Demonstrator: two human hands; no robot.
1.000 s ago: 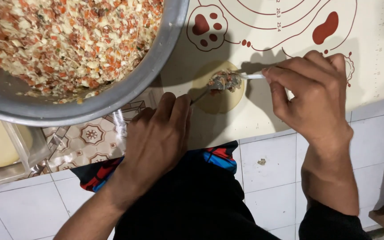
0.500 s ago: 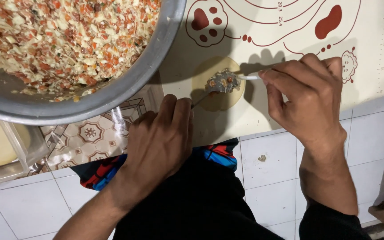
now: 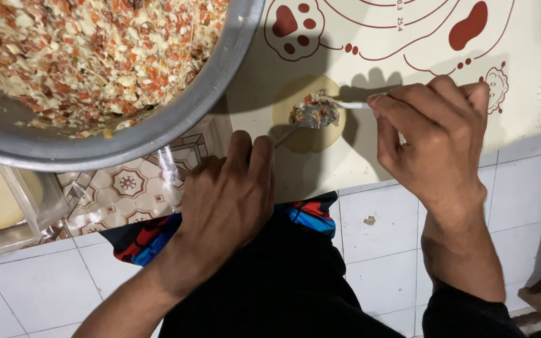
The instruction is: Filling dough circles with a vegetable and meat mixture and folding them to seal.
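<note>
- The metal bowl (image 3: 176,119) of chopped filling is seen unchanged at upper left.
- The left hand (image 3: 230,200) stays flat, fingers together, on the mat's (image 3: 533,94) edge.
- The dough round (image 3: 308,134) remains under the spoon (image 3: 317,111); filling is now lowered onto it.
- The right hand (image 3: 436,134) stays clamped on the spoon's handle.

Head camera looks straight down, close over the mat (image 3: 408,37) (single view).

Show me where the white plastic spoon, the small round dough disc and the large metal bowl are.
white plastic spoon (image 3: 313,114), head view, on its filled scoop.
small round dough disc (image 3: 311,139), head view, on its bare lower part.
large metal bowl (image 3: 189,116), head view, on its outer wall.
</note>
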